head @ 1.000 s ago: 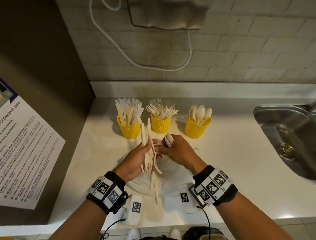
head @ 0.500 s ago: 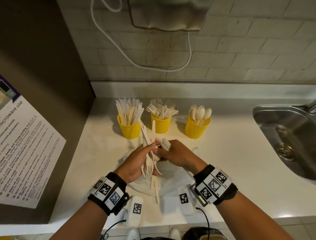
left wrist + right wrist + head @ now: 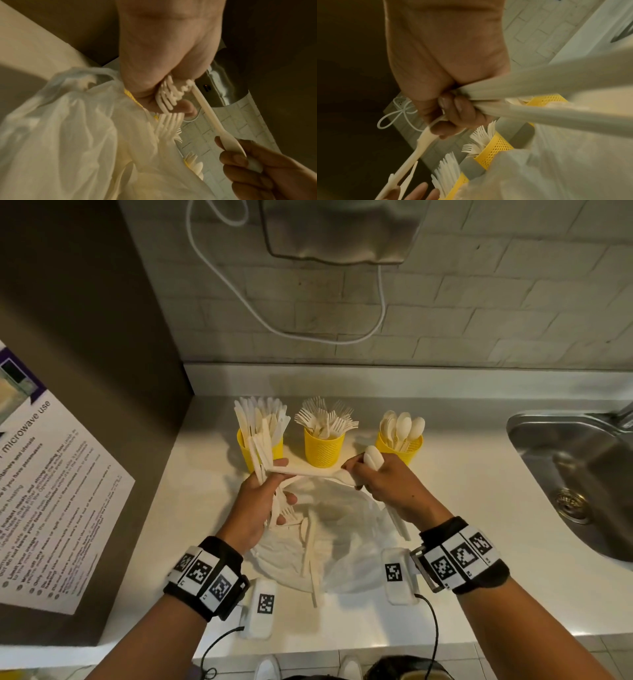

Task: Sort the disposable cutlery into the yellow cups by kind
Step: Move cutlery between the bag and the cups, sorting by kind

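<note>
Paper notice point(image 3: 51, 491) reading "microwave use" hangs far left. Left hand point(image 3: 263, 505) clutches a cutlery bundle point(image 3: 270, 494) before the knife cup point(image 3: 260, 450); right hand point(image 3: 387, 487) pinches a spoon point(image 3: 308, 472) drawn sideways, gripping more spoons point(image 3: 373, 458) near the spoon cup point(image 3: 400, 448).

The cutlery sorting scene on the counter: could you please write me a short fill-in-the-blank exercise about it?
1. The middle yellow cup holds only ____.
2. The spoon stretched between both hands has its bowl end pinched by the ____ hand.
3. The left hand grips a mixed bundle above a white plastic ____.
4. The steel sink lies on the ____ side of the counter.

Missing words: forks; right; bag; right
</note>
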Motion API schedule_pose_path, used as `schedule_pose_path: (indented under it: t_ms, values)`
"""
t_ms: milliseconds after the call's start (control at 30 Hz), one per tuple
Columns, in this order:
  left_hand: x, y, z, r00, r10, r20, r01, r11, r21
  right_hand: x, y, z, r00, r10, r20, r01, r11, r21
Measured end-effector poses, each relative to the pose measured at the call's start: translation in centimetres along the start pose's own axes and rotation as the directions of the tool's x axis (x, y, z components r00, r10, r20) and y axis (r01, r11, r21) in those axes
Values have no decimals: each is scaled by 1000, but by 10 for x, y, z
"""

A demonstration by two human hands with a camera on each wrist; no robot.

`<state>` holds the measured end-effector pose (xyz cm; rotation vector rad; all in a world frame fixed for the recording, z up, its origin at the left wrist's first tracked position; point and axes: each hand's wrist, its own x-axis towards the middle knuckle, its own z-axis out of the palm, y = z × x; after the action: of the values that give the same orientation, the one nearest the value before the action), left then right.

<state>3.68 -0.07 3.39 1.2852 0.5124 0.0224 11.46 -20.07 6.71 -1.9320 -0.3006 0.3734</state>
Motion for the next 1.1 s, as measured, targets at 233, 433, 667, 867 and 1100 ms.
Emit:
schedule_pose_path:
  t_ms: [233, 433, 667, 867, 1100]
  values:
    - [-7, 4, 2, 990, -73, 122, 94, 980, -175, 6, -1, -8, 999, 6, -38, -6, 1000, -4]
    - [-3, 6, 0, 995, -73, 70, 86, 976, -200, 8, -4, -13, 998, -4, -62, 10, 995, 97]
    - [1, 5, 2, 997, -80, -3, 78, 985, -156, 10, -7, -10, 984, -107, -140, 139, 960, 244]
    - [-9, 4, 21, 979, -161, 127, 168, 984, -50, 21, -18, 7, 976, -86, -200, 184, 815, 549]
    - [-18, 3, 32, 961, -185, 207, 166, 980, 109, 27, -27, 32, 926, -144, -348, 288, 866, 408]
